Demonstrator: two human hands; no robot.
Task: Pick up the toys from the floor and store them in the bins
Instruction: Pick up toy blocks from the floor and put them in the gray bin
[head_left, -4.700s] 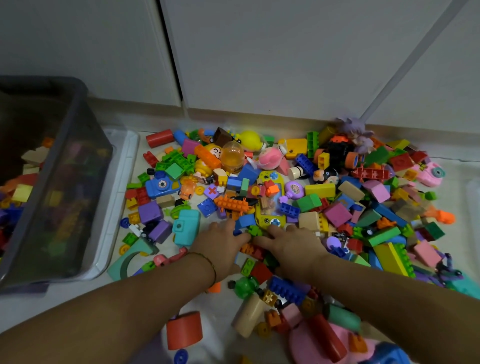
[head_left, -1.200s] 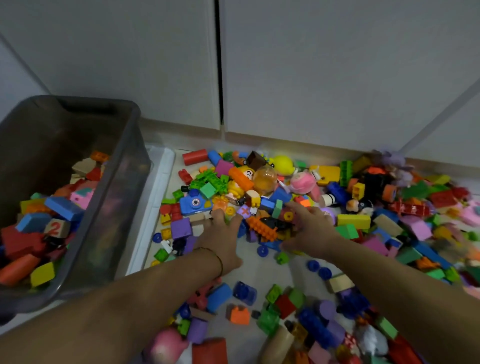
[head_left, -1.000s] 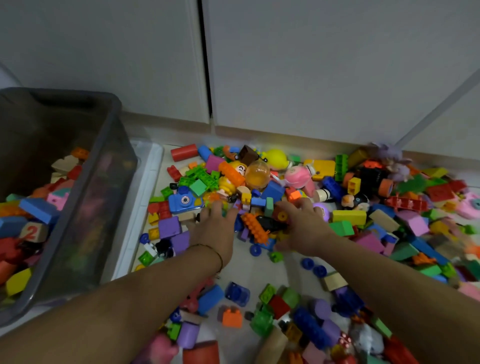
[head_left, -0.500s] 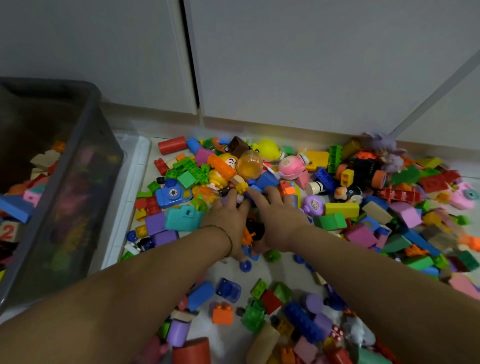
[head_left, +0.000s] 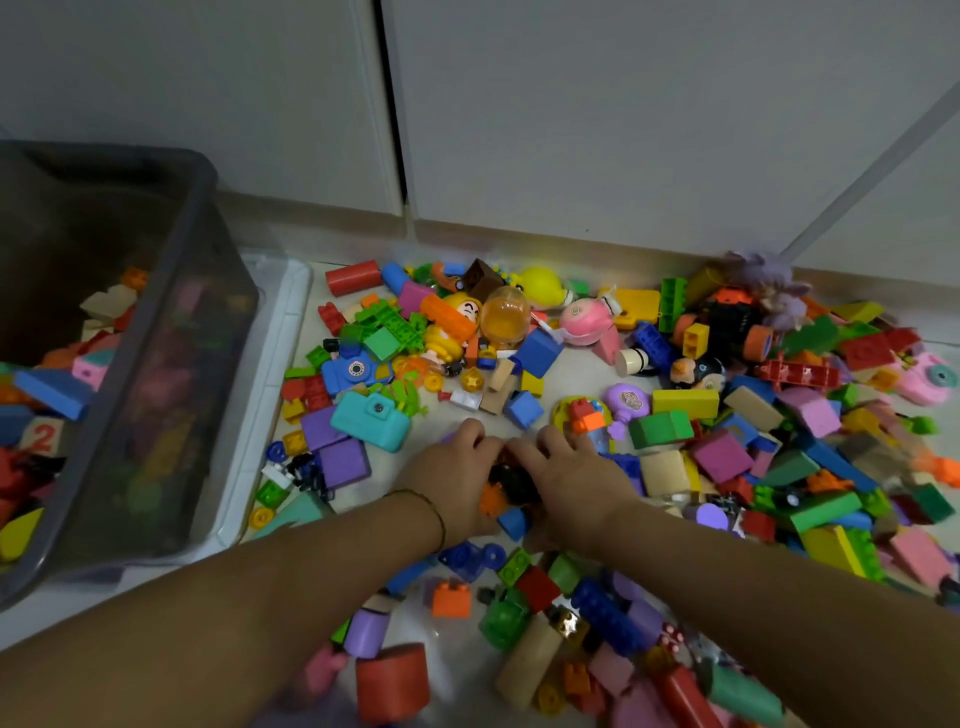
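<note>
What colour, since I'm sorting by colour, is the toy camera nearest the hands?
The toy camera is teal; head view.

The bin (head_left: 171, 364) stands left of the toys (head_left: 670, 431), cabinet (head_left: 623, 130) behind them.

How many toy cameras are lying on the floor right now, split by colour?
Blue toy camera: 1
Teal toy camera: 1
Pink toy camera: 1
Total: 3
Not counted: anything hidden under the left hand and right hand, which grip a clump of small toys.
</note>
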